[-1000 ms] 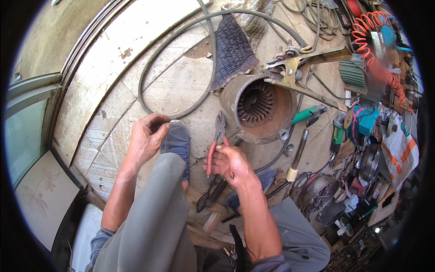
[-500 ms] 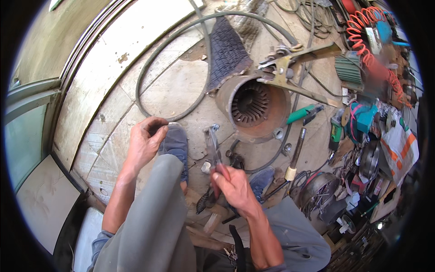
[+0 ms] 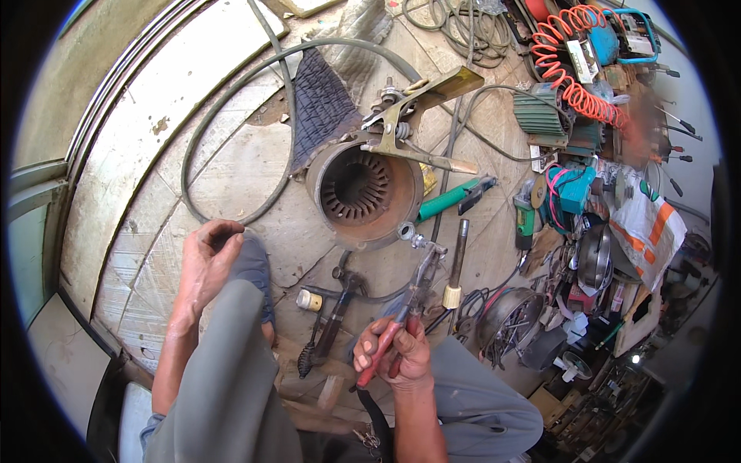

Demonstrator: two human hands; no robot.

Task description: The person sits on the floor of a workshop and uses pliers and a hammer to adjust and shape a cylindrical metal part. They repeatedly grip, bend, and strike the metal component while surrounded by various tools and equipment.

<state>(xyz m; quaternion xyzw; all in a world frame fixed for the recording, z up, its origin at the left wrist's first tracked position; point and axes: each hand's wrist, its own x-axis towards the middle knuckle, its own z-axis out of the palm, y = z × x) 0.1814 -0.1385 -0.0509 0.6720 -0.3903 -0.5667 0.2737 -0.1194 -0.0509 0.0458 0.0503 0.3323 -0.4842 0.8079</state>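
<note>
Red-handled pliers (image 3: 391, 339) are gripped in my right hand (image 3: 403, 356), its fingers wrapped round the handles. Their metal jaws point up at the lower right of a rusty metal cylinder (image 3: 421, 181). A small shiny metal piece (image 3: 419, 241) shows at the jaw tips, close to a ring-shaped lug (image 3: 406, 231) on the cylinder's rim; I cannot tell whether they touch. Inside the cylinder sits a slotted ring (image 3: 356, 185). Over my left shoe, my left hand (image 3: 207, 262) has its fingers curled toward the thumb; whatever they hold, if anything, is hidden.
A hammer (image 3: 337, 312) lies between my feet beside a small white-capped cylinder (image 3: 309, 299). A yellow metal clamp (image 3: 417, 116) rests on the cylinder's far rim. Right of it are a green-handled tool (image 3: 448, 199), a metal rod (image 3: 458, 255) and an angle grinder (image 3: 525, 216). A hose (image 3: 187, 166) loops at left.
My right hand has turned, bringing the pliers' jaws from the floor left of the cylinder to the lug on its rim. The view has swung right. My left hand keeps its curled pose.
</note>
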